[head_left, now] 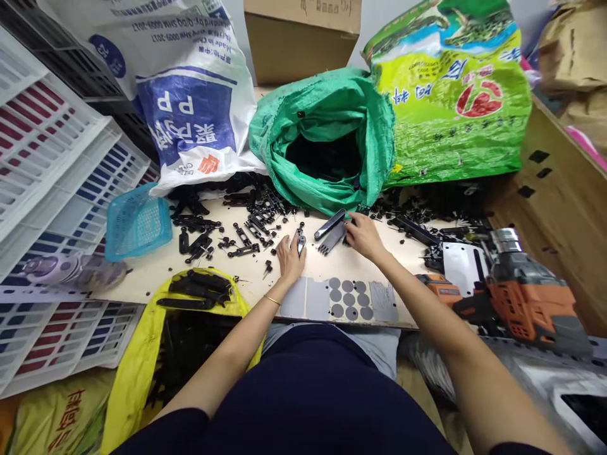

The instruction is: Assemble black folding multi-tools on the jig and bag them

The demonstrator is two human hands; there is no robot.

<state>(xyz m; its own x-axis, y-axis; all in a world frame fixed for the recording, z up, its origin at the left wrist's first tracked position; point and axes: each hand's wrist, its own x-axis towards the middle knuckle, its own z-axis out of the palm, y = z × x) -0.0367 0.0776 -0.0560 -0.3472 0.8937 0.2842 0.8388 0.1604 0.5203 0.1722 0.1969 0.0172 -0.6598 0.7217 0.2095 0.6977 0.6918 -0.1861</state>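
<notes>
Here, just in front of the green sack, a small black-and-silver part is pinched in the left hand, while a flat black strip is touched by the right hand's loosely curled fingers.

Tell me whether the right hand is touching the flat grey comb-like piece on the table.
Touching. The head view shows the right hand with its fingertips resting on the end of the grey comb-like piece, no gap between them.
</notes>
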